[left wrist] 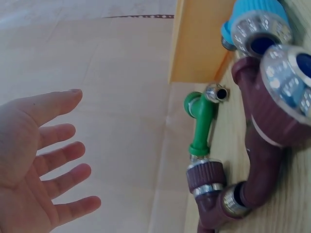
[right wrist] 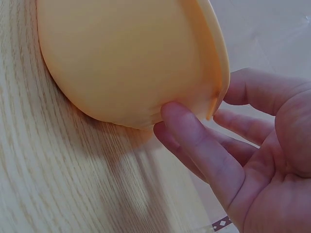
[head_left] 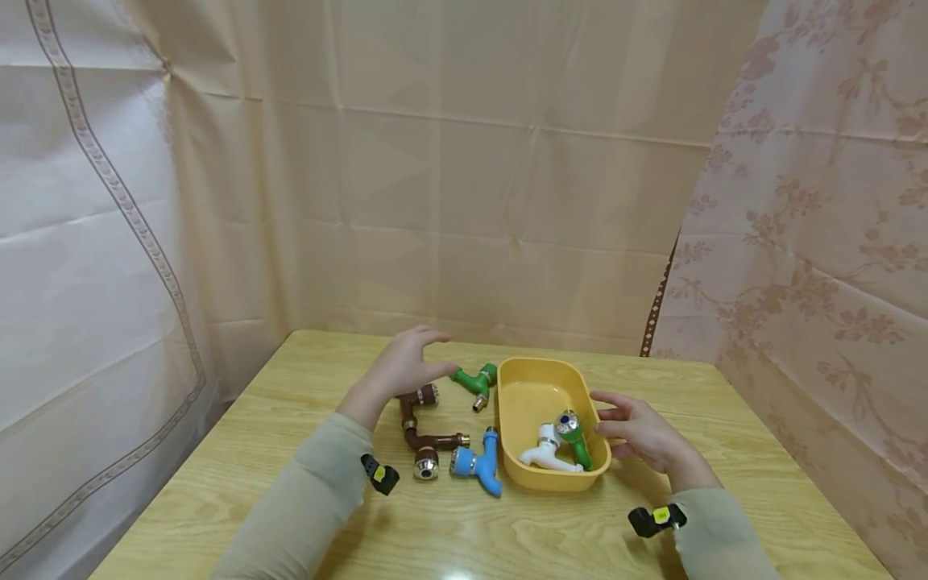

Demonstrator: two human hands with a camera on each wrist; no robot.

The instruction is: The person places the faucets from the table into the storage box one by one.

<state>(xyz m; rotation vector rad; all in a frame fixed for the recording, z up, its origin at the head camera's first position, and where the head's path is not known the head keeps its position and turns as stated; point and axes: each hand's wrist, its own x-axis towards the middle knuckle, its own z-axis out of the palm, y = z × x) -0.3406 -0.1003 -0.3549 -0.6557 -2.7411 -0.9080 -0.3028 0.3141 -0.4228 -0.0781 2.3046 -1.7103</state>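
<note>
Green tap toward surface's far edge: likely light, rigid; pinch body. Left hand empty, spread; right hand unclenched at tub.

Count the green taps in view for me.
2: one green tap on the table beside the yellow tub, the other green tap inside the tub next to the white tap.

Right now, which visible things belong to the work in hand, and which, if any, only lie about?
Seems part of the work:
left hand, right hand
yellow tub
white tap and green tap inside it
blue tap, other green tap, nearer brown tap, farther brown tap outside it

Only surroundings:
wood-grain table
beige curtain
floral curtain
</note>
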